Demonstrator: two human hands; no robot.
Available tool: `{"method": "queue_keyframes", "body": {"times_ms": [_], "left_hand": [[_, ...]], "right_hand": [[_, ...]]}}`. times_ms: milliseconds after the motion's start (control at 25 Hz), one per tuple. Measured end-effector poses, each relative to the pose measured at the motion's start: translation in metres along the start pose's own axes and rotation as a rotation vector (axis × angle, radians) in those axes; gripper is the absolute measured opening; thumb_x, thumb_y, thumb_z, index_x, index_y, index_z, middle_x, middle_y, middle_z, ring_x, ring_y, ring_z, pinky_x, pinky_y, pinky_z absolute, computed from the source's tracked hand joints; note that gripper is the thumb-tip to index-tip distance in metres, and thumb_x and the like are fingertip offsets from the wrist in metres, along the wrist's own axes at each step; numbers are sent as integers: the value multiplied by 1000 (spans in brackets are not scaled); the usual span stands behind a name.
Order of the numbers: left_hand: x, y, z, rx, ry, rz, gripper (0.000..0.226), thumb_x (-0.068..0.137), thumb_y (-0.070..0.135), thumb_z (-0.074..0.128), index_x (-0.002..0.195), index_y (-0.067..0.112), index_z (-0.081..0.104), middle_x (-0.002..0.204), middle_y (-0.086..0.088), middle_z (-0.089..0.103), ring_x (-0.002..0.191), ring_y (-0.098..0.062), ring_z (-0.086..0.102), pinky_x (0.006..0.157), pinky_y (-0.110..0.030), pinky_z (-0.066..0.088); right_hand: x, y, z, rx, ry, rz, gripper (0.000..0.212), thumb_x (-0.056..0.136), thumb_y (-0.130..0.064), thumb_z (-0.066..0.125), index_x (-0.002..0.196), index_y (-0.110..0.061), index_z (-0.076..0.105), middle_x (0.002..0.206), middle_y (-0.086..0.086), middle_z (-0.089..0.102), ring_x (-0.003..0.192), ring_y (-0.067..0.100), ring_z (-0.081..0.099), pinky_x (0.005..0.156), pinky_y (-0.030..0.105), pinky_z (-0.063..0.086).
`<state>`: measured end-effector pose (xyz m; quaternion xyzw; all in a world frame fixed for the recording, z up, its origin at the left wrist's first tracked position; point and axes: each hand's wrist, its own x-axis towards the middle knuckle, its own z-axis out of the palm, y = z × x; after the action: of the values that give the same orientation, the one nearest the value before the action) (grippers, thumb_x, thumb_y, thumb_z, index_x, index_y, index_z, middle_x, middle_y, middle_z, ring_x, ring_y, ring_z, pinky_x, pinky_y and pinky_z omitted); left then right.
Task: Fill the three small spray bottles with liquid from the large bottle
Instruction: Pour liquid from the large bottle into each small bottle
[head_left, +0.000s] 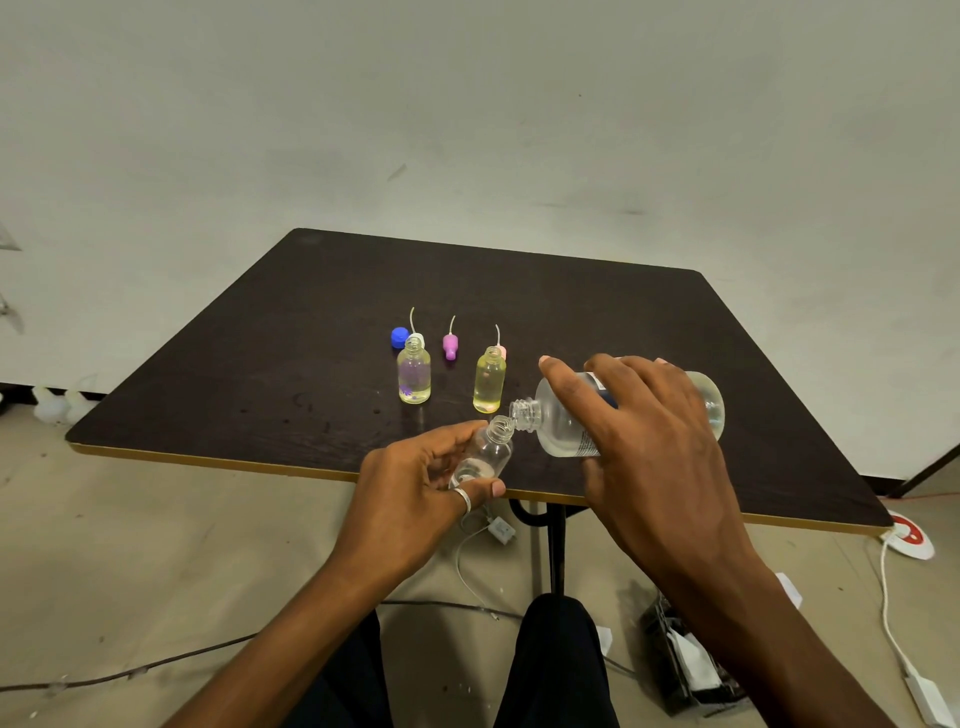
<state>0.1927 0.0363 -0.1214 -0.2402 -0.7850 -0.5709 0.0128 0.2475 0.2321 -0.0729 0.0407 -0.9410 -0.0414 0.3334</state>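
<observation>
I see the left hand (415, 488) at the near edge of the dark surface (260, 364), about 6 o'clock from its middle. Its fingers (457, 431) and thumb grasp a small clear bottle (485, 452), uncapped and tilted with its mouth towards 1 o'clock. There is a ring (464, 498) on that hand. I cannot tell how much liquid this bottle holds.

From 3 o'clock the right hand (649, 431) grasps the large bottle (561, 421), its fingers wrapped over the top of the body. That bottle lies almost on its side, its open neck pointing to 9 o'clock and touching, or all but touching, the small bottle's mouth. It has clear liquid inside.

Two more small bottles stand upright and open on the surface, both holding yellowish liquid: the left bottle (414, 376) at 11 o'clock from the held one, the right bottle (489, 382) at 12 o'clock, just beyond the large bottle's neck.

Behind them lie a blue cap (399, 336), a white spray top (418, 338), a purple spray top (450, 345) and a pink spray top (501, 352), each top with a thin tube sticking up.
</observation>
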Motion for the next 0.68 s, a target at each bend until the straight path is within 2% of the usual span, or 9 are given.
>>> {"method": "queue_keyframes", "body": {"times_ms": [240, 480, 680], "left_hand": [[0, 2, -1, -3, 6, 8, 52, 73, 14, 86, 117, 37, 67, 98, 27, 72, 92, 10, 68, 80, -6, 50], [0, 0, -1, -11, 1, 7, 50, 73, 14, 86, 119, 29, 70, 101, 21, 75, 92, 8, 69, 82, -7, 51], [-1, 2, -1, -9, 2, 13, 50, 74, 13, 86, 118, 30, 70, 99, 22, 75, 91, 8, 69, 81, -7, 51]], "right_hand": [[-1, 0, 1, 5, -3, -1, 93, 47, -13, 94, 132, -15, 57, 116, 21, 64, 106, 43, 60, 90, 58, 46], [0, -1, 0, 1, -7, 2, 92, 46, -13, 94, 131, -14, 58, 115, 21, 64, 105, 43, 60, 90, 57, 46], [-1, 0, 1, -6, -13, 2, 94, 45, -15, 95, 132, -15, 57, 116, 21, 64, 105, 44, 60, 90, 58, 46]]}}
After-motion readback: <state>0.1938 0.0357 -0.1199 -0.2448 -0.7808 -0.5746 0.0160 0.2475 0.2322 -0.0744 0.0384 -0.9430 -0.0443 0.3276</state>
